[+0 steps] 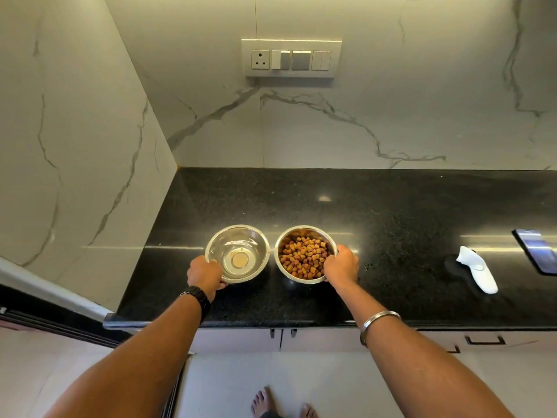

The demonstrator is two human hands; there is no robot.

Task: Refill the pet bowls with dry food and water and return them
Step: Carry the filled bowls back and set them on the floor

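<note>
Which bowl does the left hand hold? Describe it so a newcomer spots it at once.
On the black counter below the wall switch panel, two steel bowls stand side by side. The left hand grips the rim of the left bowl; unlike the right bowl, heaped with brown kibble, it shows its shiny bottom.

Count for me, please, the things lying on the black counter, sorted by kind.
Steel bowls: 2, the kibble bowl and the left bowl
Phone: 1
White handheld device: 1
Total: 4
</note>
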